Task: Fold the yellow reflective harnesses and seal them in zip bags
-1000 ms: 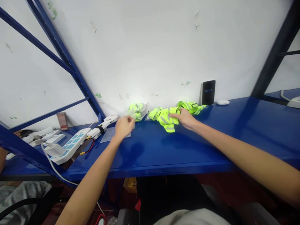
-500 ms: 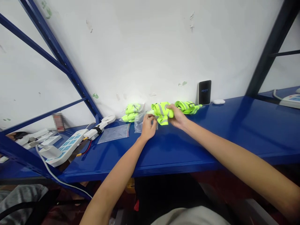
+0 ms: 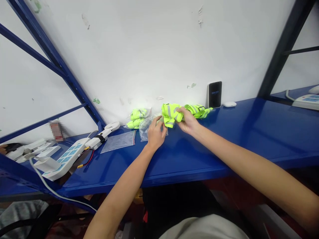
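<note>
My right hand (image 3: 188, 122) is closed around a bundled fluorescent yellow-green cloth with silver reflective strips (image 3: 170, 114), which looks like a reflective vest, raised just above the table. My left hand (image 3: 156, 133) is at a crumpled clear plastic bag (image 3: 144, 127), fingers bent round its edge beside the cloth's left end; part of the bag is hidden behind the hand. Behind my right hand lies another yellow-green reflective bundle (image 3: 199, 111). To the left, against the wall, sits a clear bag packed with yellow-green cloth (image 3: 136, 119).
A flat zip bag (image 3: 119, 141) lies on the blue table (image 3: 189, 159), left of my hands. Further left are a white handheld fan (image 3: 112, 126), a power strip (image 3: 68, 158) and a red-black cable (image 3: 88, 158). A phone (image 3: 214, 94) leans on the wall beside a white case (image 3: 229, 104).
My right hand has tilted the yellow-green cloth, and its hanging end is drawn up a little. The fingers of my left hand have opened slightly at the bag. The view has shifted slightly.
</note>
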{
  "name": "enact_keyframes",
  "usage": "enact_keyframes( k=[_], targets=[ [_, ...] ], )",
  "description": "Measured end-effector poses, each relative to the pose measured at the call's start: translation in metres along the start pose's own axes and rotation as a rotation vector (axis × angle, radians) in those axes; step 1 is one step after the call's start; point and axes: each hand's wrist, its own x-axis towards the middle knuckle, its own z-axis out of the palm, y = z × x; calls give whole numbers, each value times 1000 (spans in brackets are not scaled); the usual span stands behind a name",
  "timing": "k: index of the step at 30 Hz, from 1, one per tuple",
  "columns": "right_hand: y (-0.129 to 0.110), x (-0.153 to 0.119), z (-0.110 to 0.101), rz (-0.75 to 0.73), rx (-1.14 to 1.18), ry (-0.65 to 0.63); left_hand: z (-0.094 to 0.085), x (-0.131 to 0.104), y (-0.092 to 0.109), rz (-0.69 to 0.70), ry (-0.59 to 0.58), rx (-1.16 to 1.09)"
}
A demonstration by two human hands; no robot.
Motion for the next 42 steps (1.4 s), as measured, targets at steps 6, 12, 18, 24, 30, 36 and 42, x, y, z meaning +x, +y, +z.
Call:
enact_keyframes(
  k=[6,12,18,24,30,36,42],
  targets=[
    [6,-13,5,-11,-8,-15,6,-2,7,-29,70,88],
    [12,-15,8,-145,-47,73,4,2,10,-37,250,68],
    [24,-15,3,-324,-138,116,3,4,11,-65,304,26],
    [31,-26,5,-210,-131,48,1,7,6,-90,367,-12],
    [21,-31,8,-97,-146,-34,-5,9,0,-164,393,-88],
    [8,-31,5,-4,-109,-163,-8,8,-3,-174,308,-180],
    [7,-27,4,-41,-102,-127,-9,8,0,-139,234,-209]
  ],
)
